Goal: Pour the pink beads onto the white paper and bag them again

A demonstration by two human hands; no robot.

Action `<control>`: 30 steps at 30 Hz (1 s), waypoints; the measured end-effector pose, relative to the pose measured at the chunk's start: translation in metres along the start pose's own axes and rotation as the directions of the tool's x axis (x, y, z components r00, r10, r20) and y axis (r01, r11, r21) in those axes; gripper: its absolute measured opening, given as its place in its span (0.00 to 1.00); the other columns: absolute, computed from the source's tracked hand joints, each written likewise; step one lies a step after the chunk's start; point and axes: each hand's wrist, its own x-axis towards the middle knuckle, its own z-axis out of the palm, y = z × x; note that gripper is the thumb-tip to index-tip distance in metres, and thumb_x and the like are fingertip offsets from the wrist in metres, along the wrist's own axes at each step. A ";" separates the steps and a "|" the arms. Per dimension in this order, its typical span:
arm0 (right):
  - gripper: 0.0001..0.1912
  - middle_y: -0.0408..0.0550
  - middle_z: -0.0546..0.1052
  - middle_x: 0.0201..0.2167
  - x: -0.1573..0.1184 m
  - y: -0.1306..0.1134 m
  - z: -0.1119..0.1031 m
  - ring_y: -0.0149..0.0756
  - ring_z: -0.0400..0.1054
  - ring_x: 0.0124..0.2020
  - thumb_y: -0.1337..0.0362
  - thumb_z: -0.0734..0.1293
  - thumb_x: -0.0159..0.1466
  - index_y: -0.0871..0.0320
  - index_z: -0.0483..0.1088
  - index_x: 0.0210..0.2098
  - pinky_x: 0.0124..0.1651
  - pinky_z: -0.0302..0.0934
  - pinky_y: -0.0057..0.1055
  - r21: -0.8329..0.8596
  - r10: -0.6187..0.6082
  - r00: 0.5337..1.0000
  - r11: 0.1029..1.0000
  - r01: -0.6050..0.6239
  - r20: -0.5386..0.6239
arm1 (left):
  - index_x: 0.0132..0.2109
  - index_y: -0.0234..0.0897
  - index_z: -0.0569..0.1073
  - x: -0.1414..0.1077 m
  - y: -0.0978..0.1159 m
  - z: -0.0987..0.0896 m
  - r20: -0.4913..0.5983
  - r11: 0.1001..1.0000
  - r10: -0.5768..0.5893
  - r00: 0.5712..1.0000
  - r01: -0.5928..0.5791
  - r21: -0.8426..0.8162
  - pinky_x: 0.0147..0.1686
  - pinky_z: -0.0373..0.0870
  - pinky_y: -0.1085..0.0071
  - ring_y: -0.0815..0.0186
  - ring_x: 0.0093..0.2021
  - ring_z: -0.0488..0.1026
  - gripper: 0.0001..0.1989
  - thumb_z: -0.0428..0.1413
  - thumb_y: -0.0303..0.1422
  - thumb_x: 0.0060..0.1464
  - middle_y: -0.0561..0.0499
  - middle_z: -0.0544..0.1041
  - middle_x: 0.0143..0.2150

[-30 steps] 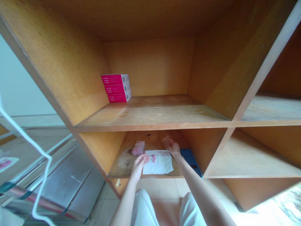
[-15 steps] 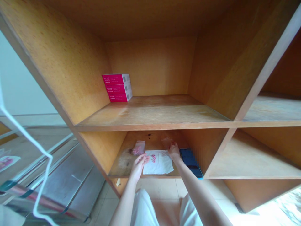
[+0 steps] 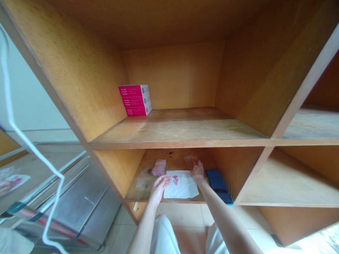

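A white sheet (image 3: 182,190), of cloth or paper, lies flat on the lower shelf with a small cluster of pink beads (image 3: 175,180) on its left part. At the sheet's left edge is my left hand (image 3: 159,185), fingers stretched out and holding nothing. My right hand (image 3: 197,170) is beyond the sheet's far right corner, its fingers curled at the edge of a clear plastic bag (image 3: 189,161); the fingertips are partly hidden. Behind my left hand rests a clear bag of pink beads (image 3: 159,167).
A dark blue phone-like case (image 3: 219,185) lies right of my right hand, against the divider. Stacked pink-and-white boxes (image 3: 135,101) stand on the upper shelf (image 3: 180,128). A white cable (image 3: 34,150) hangs at left before a metal-framed unit (image 3: 76,195).
The view has shifted slightly, so everything appears a little to the right. Both hands stay in nearly the same places, the right one still at the clear bag.
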 end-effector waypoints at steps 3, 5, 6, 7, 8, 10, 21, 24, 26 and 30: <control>0.20 0.57 0.67 0.48 -0.001 0.000 0.001 0.48 0.59 0.48 0.73 0.55 0.56 0.60 0.67 0.46 0.47 0.53 0.39 0.049 -0.009 0.999 0.999 0.011 -0.043 | 0.41 0.30 0.70 0.000 0.000 0.000 -0.008 1.000 -0.007 1.000 0.007 -0.010 0.48 0.65 0.60 0.60 0.40 0.73 0.17 0.59 0.35 0.43 0.41 0.76 0.38; 0.19 0.57 0.66 0.48 -0.002 -0.001 -0.001 0.49 0.60 0.47 0.72 0.55 0.56 0.60 0.68 0.46 0.46 0.53 0.40 0.091 -0.019 0.996 0.996 0.026 -0.082 | 0.41 0.31 0.70 0.000 0.000 0.000 -0.011 1.000 -0.012 1.000 0.011 -0.016 0.48 0.65 0.60 0.60 0.40 0.74 0.17 0.59 0.35 0.43 0.41 0.76 0.38; 0.19 0.58 0.66 0.48 -0.002 -0.002 -0.002 0.49 0.60 0.47 0.71 0.55 0.57 0.60 0.67 0.45 0.46 0.53 0.41 0.114 -0.026 0.994 0.993 0.037 -0.104 | 0.41 0.30 0.70 0.000 0.000 0.000 -0.011 1.000 -0.012 1.000 0.011 -0.018 0.48 0.65 0.61 0.60 0.40 0.74 0.17 0.59 0.35 0.43 0.41 0.76 0.38; 0.18 0.58 0.66 0.48 -0.003 -0.003 -0.005 0.48 0.60 0.46 0.71 0.55 0.57 0.61 0.67 0.45 0.46 0.53 0.41 0.139 -0.032 0.991 0.989 0.050 -0.131 | 0.40 0.30 0.70 0.000 0.000 0.000 -0.012 1.000 -0.011 1.000 0.010 -0.019 0.48 0.65 0.61 0.60 0.40 0.74 0.17 0.59 0.35 0.43 0.41 0.76 0.38; 0.18 0.59 0.66 0.48 -0.004 -0.005 -0.008 0.48 0.60 0.46 0.70 0.55 0.57 0.61 0.67 0.45 0.46 0.53 0.42 0.170 -0.040 0.986 0.983 0.068 -0.161 | 0.40 0.30 0.70 0.000 0.000 0.000 -0.013 1.000 -0.009 1.000 0.009 -0.020 0.48 0.65 0.61 0.61 0.40 0.74 0.16 0.59 0.34 0.43 0.41 0.76 0.37; 0.17 0.58 0.66 0.48 -0.006 -0.011 -0.016 0.47 0.59 0.47 0.69 0.55 0.57 0.61 0.67 0.44 0.47 0.53 0.44 0.245 -0.064 0.973 0.962 0.119 -0.220 | 0.39 0.30 0.70 0.001 0.000 0.000 -0.016 1.000 -0.008 1.000 0.008 -0.018 0.48 0.65 0.62 0.61 0.40 0.74 0.16 0.60 0.34 0.42 0.42 0.77 0.37; 0.16 0.54 0.64 0.50 -0.060 -0.046 -0.049 0.41 0.56 0.53 0.71 0.55 0.58 0.58 0.66 0.43 0.53 0.53 0.44 0.538 -0.190 0.962 0.799 0.269 -0.198 | 0.39 0.29 0.71 -0.003 0.005 0.005 -0.035 1.000 0.003 0.999 -0.003 -0.005 0.48 0.65 0.61 0.59 0.41 0.73 0.17 0.60 0.35 0.42 0.40 0.76 0.38; 0.16 0.55 0.64 0.49 -0.064 -0.044 -0.043 0.41 0.57 0.52 0.72 0.55 0.57 0.58 0.67 0.42 0.53 0.54 0.44 0.552 -0.173 0.967 0.795 0.250 -0.189 | 0.39 0.30 0.71 -0.003 0.004 0.006 -0.037 0.999 0.030 0.999 -0.031 -0.010 0.47 0.65 0.61 0.60 0.41 0.73 0.16 0.59 0.36 0.42 0.41 0.76 0.38; 0.16 0.55 0.64 0.48 -0.064 -0.041 -0.041 0.41 0.57 0.51 0.72 0.54 0.57 0.58 0.67 0.42 0.53 0.54 0.43 0.556 -0.161 0.969 0.796 0.240 -0.187 | 0.39 0.30 0.70 -0.003 0.006 0.008 -0.033 0.999 0.046 0.998 -0.046 0.015 0.46 0.66 0.61 0.60 0.39 0.74 0.16 0.58 0.36 0.44 0.41 0.76 0.38; 0.16 0.55 0.65 0.47 -0.063 -0.038 -0.037 0.40 0.58 0.51 0.72 0.54 0.57 0.59 0.67 0.42 0.53 0.55 0.42 0.550 -0.178 0.967 0.796 0.252 -0.184 | 0.42 0.31 0.70 0.010 0.027 0.016 0.005 0.970 0.117 0.993 -0.115 0.214 0.44 0.67 0.63 0.60 0.39 0.74 0.18 0.56 0.38 0.45 0.41 0.76 0.39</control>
